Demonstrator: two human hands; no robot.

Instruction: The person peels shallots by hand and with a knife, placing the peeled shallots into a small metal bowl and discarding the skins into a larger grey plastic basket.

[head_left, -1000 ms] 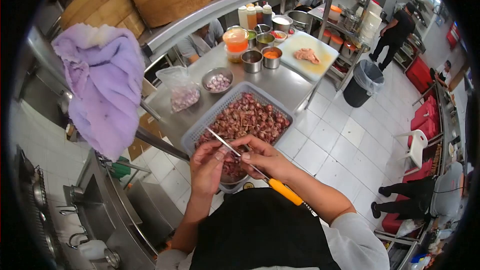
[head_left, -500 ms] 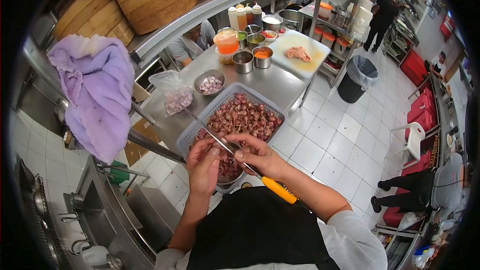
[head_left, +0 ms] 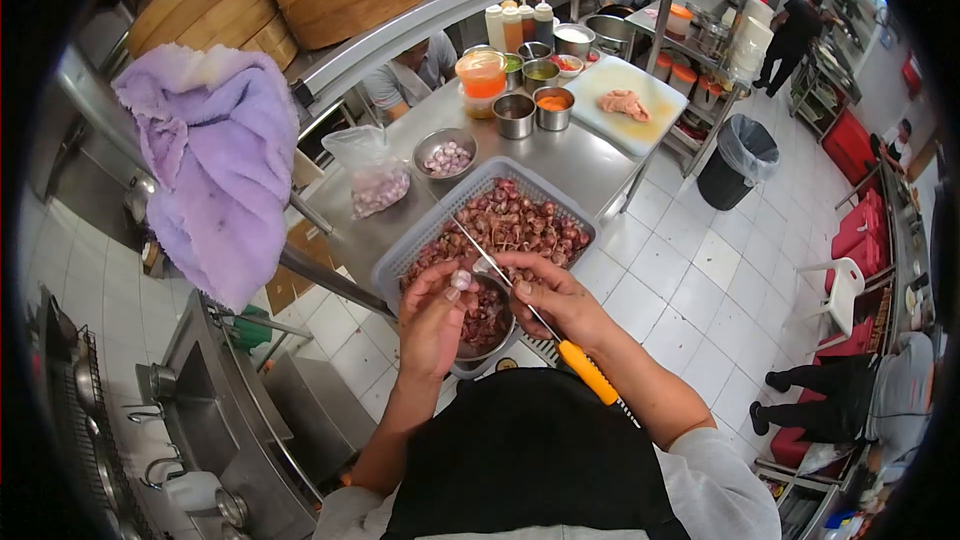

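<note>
My left hand (head_left: 432, 325) pinches a pale, peeled shallot (head_left: 461, 280) between thumb and fingers. My right hand (head_left: 560, 305) grips a knife (head_left: 586, 370) with a yellow handle, its fingers on the lower part of the blade. The blade slants up and left, beside the shallot. Below both hands, a metal bowl (head_left: 505, 345) of dark red skins sits at the near end of a grey plastic basket (head_left: 588, 258). Unpeeled red shallots (head_left: 525, 225) fill the basket's far part. My hands partly hide the bowl.
Beyond the basket are a steel bowl (head_left: 424, 152) of peeled shallots and a plastic bag (head_left: 378, 185) of more. Sauce tubs, squeeze bottles and a cutting board (head_left: 645, 135) with raw meat (head_left: 624, 105) stand farther back. A purple towel (head_left: 215, 170) hangs at left.
My hands have moved apart slightly, and the shallot now shows in my left fingers. The knife blade has swung more upright and away from the left hand. The whole view has shifted a little.
</note>
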